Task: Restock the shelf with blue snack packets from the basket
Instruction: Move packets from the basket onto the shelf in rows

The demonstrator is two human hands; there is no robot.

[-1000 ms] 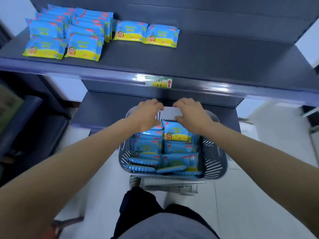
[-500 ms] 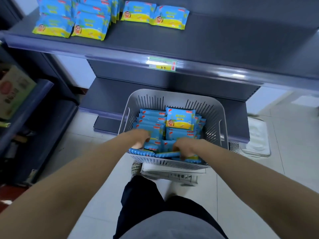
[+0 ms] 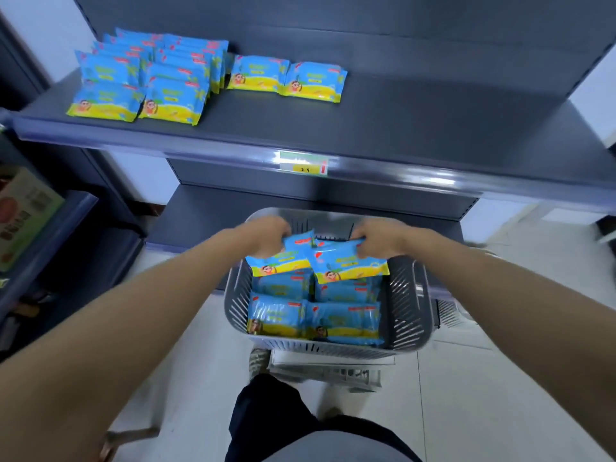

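A grey slotted basket stands below the shelf and holds several blue-and-yellow snack packets. My left hand grips one blue packet by its top edge, lifted above the basket's far end. Beside it, my right hand grips a second blue packet the same way. The dark grey shelf above carries stacked packets at its left and two single packets next to them.
The shelf's right half is bare; a price tag sits on its front rail. A lower shelf lies behind the basket. A side rack with a box stands at the left. My dark trousers and tiled floor fill the bottom.
Both hands went from the basket's far rim down into the near packets, then rose, each holding one packet. The view tilted up toward the shelf.
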